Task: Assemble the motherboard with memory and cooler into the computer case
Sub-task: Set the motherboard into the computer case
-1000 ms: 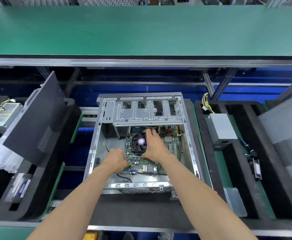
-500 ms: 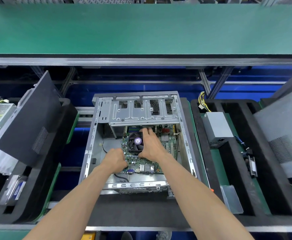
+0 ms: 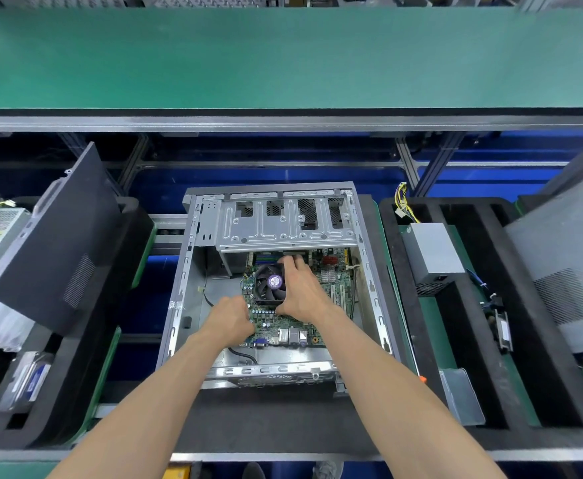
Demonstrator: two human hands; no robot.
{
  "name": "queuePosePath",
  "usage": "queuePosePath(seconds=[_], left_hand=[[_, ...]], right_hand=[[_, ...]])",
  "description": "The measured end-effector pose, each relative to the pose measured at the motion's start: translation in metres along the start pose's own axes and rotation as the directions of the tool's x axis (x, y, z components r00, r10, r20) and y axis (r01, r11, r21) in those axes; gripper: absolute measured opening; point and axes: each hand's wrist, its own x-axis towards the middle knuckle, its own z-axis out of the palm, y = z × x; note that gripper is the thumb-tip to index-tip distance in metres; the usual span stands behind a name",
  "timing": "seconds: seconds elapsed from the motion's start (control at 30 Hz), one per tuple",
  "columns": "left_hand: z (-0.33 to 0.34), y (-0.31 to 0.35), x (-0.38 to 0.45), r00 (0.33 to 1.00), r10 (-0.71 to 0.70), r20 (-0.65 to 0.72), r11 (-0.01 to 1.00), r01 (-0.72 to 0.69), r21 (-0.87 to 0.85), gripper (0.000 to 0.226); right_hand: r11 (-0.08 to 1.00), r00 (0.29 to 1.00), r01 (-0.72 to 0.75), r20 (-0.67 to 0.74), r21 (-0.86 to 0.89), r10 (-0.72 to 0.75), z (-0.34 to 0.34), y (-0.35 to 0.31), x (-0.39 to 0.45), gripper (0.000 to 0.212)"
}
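My right grip clasps the cooler; my left grip pinches the motherboard at its left edge. I should lower it level (ports toward the near wall) inside the case.

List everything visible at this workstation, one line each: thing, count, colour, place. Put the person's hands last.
Open metal computer case: one, silver-grey, centre, on black foam.
Green motherboard: one, inside the case.
Black cooler fan: one, purple hub label, on the motherboard.
Boxy grey power supply: one, right foam tray.
Black side panel: one, leaning, left.
Green conveyor belt: one, top.
Left hand: gripping the motherboard's left edge.
Right hand: gripping the fan.
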Motion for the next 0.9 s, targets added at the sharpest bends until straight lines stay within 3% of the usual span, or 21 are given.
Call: queuePosePath(seconds=[0.43,0.67,0.9], left_hand=[[0.001,0.003,0.000,1.000,-0.027,-0.015,0.999,0.028,0.022,0.030],[0.004,0.014,0.000,1.000,0.000,-0.009,0.993,0.001,0.116,0.035],[0.002,0.013,0.003,1.000,0.001,0.018,0.995,-0.003,0.103,0.036]], right_hand=[[1.000,1.000,-0.012,0.013,-0.002,0.012,0.000,0.000,0.001,0.100],[1.000,1.000,-0.008,0.005,-0.012,0.008,0.001,0.000,0.001,0.098],[1.000,1.000,-0.009,0.006,-0.016,0.009,0.002,0.000,0.002,0.097]])
